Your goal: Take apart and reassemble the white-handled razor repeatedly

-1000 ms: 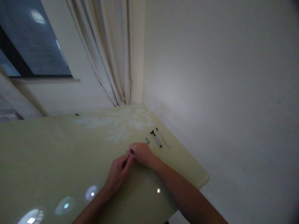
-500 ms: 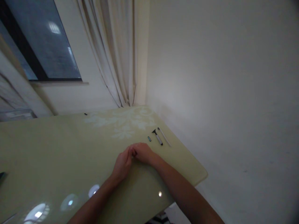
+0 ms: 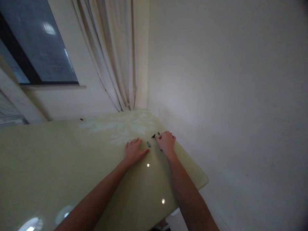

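Observation:
My left hand [image 3: 133, 152] lies on the table, fingers spread, holding nothing. Just right of its fingers, apart from the thumb tip, is a small dark cylinder with a teal tint [image 3: 148, 144], which looks like a battery. My right hand [image 3: 166, 141] is over a razor and a toothbrush, its fingers bent down and closed. The black razor head [image 3: 153, 136] sticks out beyond the thumb, while most of its handle is covered. Past the knuckles shows the dark toothbrush head [image 3: 158, 133]; the rest is hidden. Which of them the fingers grip, I cannot make out.
The glossy pale green table [image 3: 72, 160] ends in a rounded corner at the right, beside a bare wall [image 3: 228, 96]. A small dark object [image 3: 81, 119] lies at the far edge. Behind stand a curtain [image 3: 115, 57] and a window [image 3: 55, 48].
My hands were together, fingertips touching; now they are apart. The left has opened flat beside the small cylinder. The right has reached forward and right over the razor and toothbrush. The view has shifted slightly.

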Motion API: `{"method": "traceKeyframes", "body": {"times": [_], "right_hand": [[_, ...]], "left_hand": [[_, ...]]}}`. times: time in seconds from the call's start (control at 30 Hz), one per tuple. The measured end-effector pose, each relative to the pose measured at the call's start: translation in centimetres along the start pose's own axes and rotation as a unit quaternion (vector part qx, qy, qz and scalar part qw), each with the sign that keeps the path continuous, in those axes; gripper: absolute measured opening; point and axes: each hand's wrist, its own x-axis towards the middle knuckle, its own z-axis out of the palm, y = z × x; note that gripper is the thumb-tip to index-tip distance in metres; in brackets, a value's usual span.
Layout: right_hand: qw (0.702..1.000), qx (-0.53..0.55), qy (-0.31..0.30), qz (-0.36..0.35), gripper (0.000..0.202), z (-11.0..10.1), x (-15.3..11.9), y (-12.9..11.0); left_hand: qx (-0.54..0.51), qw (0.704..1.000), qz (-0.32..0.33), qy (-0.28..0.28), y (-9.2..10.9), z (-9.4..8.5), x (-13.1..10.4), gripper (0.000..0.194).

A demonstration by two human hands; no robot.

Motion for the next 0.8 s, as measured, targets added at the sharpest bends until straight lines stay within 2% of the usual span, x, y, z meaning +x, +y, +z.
{"method": "traceKeyframes", "body": {"times": [0.13, 0.27, 0.33, 0.4, 0.5, 0.63, 0.73, 0.8], "right_hand": [[0.999, -0.013, -0.04, 0.014, 0.036, 0.2, -0.2, 0.1], [0.998, -0.023, -0.059, 0.015, 0.024, 0.5, -0.3, 0.0], [0.998, -0.019, -0.065, 0.017, 0.02, 0.7, -0.3, 0.0], [0.998, -0.016, -0.067, 0.014, 0.017, 0.9, -0.2, 0.2], [0.999, -0.011, -0.044, 0.005, 0.013, 1.1, 0.0, 0.5], [0.999, 0.032, -0.016, -0.013, 0.013, 0.9, -0.3, -0.6], [0.993, 0.091, -0.054, -0.062, 0.015, 1.4, -1.7, -3.9], [0.98, 0.125, -0.107, -0.115, 0.014, 2.4, -2.9, -7.1]], "left_hand": [[0.016, 1.0, -0.015, -0.01, 1.0, 0.5, 1.4, 0.049], [0.024, 1.0, -0.014, -0.006, 1.8, 0.5, 1.5, 0.033], [0.028, 1.0, -0.01, -0.001, 1.7, 0.1, 1.1, 0.031], [0.033, 0.999, -0.005, 0.004, 0.7, -0.9, 0.2, 0.03], [0.05, 0.999, -0.006, 0.011, -3.3, -3.5, -2.1, 0.031], [0.116, 0.992, -0.048, 0.028, -11.2, -7.9, -5.9, 0.035], [0.136, 0.986, -0.089, 0.041, -15.7, -10.3, -8.2, 0.037], [0.133, 0.985, -0.103, 0.043, -17.3, -11.0, -9.0, 0.039]]}}
